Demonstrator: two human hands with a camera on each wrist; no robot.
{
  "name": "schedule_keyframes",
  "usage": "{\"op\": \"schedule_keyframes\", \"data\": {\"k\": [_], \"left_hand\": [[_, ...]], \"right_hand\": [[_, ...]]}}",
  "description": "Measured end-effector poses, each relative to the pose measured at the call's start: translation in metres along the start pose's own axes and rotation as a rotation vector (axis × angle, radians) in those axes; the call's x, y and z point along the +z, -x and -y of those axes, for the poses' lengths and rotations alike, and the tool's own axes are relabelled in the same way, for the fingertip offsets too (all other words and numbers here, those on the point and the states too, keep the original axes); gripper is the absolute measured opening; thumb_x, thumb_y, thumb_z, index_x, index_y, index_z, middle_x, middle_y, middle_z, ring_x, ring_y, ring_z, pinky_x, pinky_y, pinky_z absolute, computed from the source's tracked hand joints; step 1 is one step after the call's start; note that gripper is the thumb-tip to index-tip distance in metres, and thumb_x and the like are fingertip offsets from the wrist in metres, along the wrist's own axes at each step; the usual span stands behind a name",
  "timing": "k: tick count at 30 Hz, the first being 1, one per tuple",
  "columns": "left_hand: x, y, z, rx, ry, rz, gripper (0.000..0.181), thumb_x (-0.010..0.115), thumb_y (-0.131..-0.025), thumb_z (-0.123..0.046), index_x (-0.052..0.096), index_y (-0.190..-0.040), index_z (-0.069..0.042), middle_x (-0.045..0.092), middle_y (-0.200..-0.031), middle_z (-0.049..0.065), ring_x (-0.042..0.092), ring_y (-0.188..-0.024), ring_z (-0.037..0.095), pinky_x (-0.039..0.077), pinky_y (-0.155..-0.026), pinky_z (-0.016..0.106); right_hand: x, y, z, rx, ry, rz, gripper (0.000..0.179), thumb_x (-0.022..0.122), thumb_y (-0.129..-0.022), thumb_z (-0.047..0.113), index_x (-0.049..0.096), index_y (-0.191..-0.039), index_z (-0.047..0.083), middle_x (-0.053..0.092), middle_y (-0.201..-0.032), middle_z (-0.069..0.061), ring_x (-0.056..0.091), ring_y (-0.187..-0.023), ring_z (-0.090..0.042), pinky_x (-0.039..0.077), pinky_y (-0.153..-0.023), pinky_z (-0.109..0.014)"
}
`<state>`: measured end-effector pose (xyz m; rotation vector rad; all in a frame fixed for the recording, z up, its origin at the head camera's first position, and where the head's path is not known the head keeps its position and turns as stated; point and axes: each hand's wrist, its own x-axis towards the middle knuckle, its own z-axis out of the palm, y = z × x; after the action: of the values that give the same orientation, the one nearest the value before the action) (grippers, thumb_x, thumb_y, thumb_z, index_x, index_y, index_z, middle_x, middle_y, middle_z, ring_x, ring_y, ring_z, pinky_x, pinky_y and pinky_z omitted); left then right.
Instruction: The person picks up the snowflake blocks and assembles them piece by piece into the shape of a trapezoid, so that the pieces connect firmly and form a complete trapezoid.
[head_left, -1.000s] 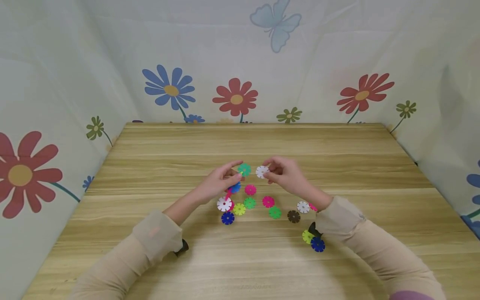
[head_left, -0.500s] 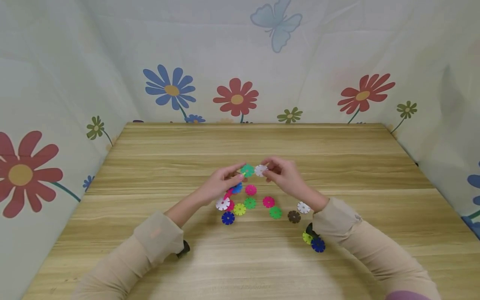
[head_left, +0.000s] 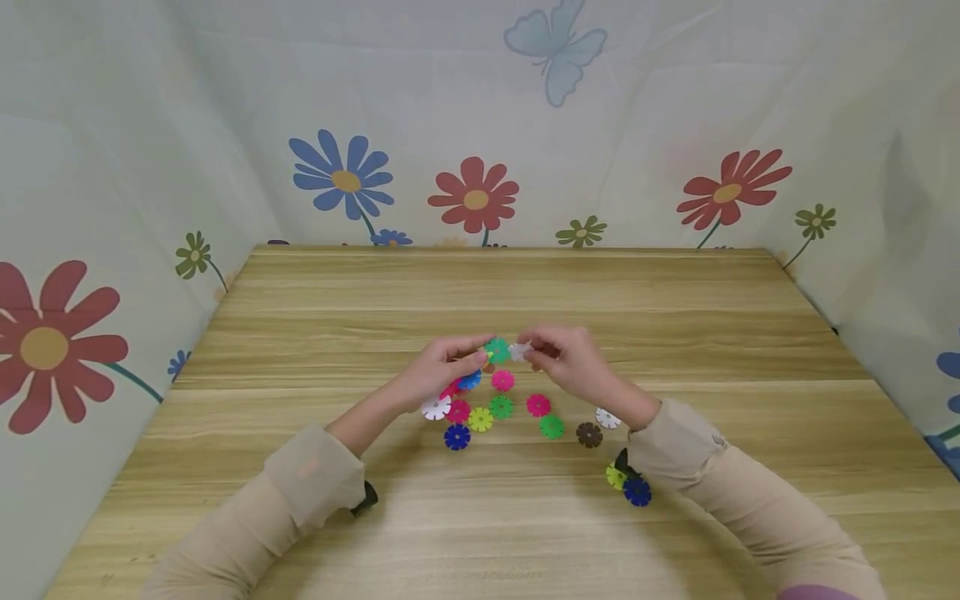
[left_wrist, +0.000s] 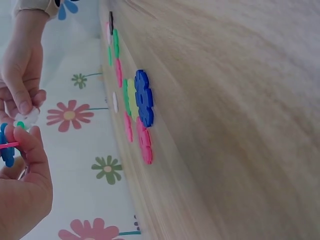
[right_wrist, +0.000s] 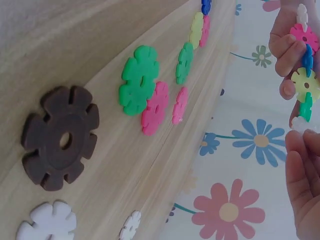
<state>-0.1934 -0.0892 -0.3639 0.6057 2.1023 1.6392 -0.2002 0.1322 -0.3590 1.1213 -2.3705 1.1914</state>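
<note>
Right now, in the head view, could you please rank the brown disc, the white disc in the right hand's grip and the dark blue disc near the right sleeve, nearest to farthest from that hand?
1. White disc: pinched by the right hand.
2. Brown disc: on the table, lower in view.
3. Dark blue disc: lower still, farther right.

Pale hangings (head_left: 420,75) enclose the wood-grain table (head_left: 562,287) on three sides; they bear printed red, blue and green flowers (head_left: 476,200) and one light-blue butterfly (head_left: 557,52).
</note>
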Motion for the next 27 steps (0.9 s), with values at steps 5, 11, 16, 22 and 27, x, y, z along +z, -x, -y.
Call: {"op": "schedule_keyframes", "data": {"k": [5, 11, 16, 22, 27], "left_hand": [[0.000, 0.004, -0.003, 0.013, 0.030, 0.031, 0.048, 0.045, -0.092, -0.029, 0.039, -0.133, -0.005, 0.056, -0.112, 0.026, 0.054, -0.074, 0.008, 0.038, -0.058, 0.018], [0.001, 0.010, -0.013, 0.017, 0.026, 0.040, 0.050, 0.047, -0.090, -0.032, 0.040, -0.132, -0.005, 0.058, -0.112, 0.022, 0.055, -0.086, 0.010, 0.041, -0.065, 0.018], [0.002, 0.013, -0.018, 0.025, 0.016, 0.048, 0.052, 0.047, -0.090, -0.034, 0.040, -0.132, -0.004, 0.059, -0.111, 0.021, 0.057, -0.092, 0.012, 0.044, -0.074, 0.020], [0.003, 0.013, -0.020, 0.046, -0.029, 0.046, 0.047, 0.046, -0.092, -0.028, 0.040, -0.132, -0.004, 0.061, -0.108, 0.020, 0.058, -0.101, 0.020, 0.046, -0.084, 0.025], [0.001, 0.008, -0.015, 0.025, -0.092, 0.058, 0.044, 0.045, -0.093, -0.025, 0.040, -0.133, -0.008, 0.059, -0.109, 0.020, 0.056, -0.094, 0.021, 0.047, -0.075, 0.023]], "right_hand": [[0.002, 0.003, 0.008, -0.109, 0.054, -0.035, 0.010, 0.061, -0.075, -0.010, 0.064, -0.082, -0.002, 0.065, -0.069, -0.010, 0.059, -0.053, -0.013, 0.047, -0.049, -0.014], [0.004, 0.008, 0.013, -0.170, 0.036, -0.096, 0.013, 0.063, -0.071, -0.014, 0.064, -0.078, -0.003, 0.065, -0.068, -0.011, 0.059, -0.051, -0.012, 0.046, -0.049, -0.010], [0.008, 0.010, 0.014, -0.215, -0.016, -0.152, 0.016, 0.065, -0.067, -0.017, 0.063, -0.078, -0.005, 0.065, -0.067, -0.016, 0.058, -0.048, -0.015, 0.046, -0.047, -0.011], [0.012, 0.011, 0.016, -0.245, 0.027, -0.180, 0.005, 0.063, -0.073, -0.011, 0.062, -0.076, -0.007, 0.065, -0.066, -0.012, 0.058, -0.048, -0.013, 0.044, -0.046, -0.009], [0.010, 0.005, 0.015, -0.170, 0.095, -0.142, 0.008, 0.063, -0.074, -0.009, 0.064, -0.082, -0.005, 0.065, -0.067, -0.011, 0.058, -0.051, -0.014, 0.044, -0.047, -0.011]]}}
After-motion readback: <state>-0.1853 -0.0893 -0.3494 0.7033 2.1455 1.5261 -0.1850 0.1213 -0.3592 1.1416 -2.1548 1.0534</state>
